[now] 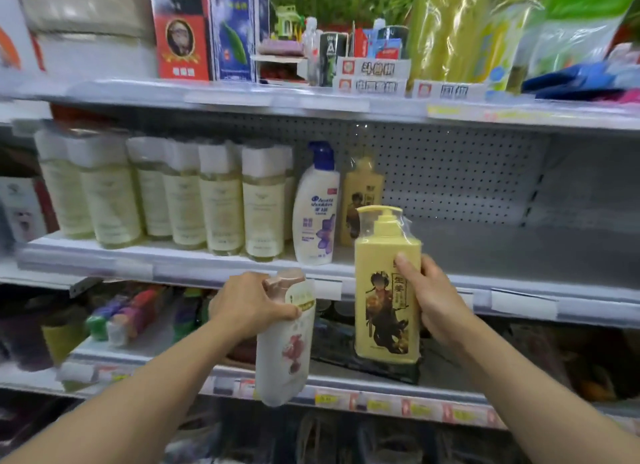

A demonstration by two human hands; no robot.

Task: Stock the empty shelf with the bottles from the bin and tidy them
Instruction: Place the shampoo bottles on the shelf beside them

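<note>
Both hands are loaded right now. The right hand (pixel 433 301) is wrapped around the side of a yellow pump bottle (pixel 386 283), held upright just in front of the middle shelf (pixel 519 256). The left hand (pixel 252 304) is clamped over the neck and pump of a white bottle (pixel 285 346), which hangs below that shelf's front edge. No bin in view.

What I'd worry about: the white bottle is only held by its top, so it can swing, and if it gets lifted without pulling back first I think it'll knock the lip or the price tags (pixel 523 304) along the rail. The yellow one has crinkly plastic over its pump, and the hand grips only one side, so a twist on the way in could let it slip. It's also tall, and the shelf above (pixel 311 103) looks low enough that the pump could clip it if it goes in too high.

Room-wise it's fine. The right stretch of the middle shelf is bare all the way to the pegboard back. On the left it's crowded: a row of pale bottles (pixel 221 200), then a white shampoo bottle (pixel 317 207), then another yellow bottle (pixel 360 193) further back. Going in too far left could topple the shampoo, which stands near the front edge. I'd slide in right of those.
</note>
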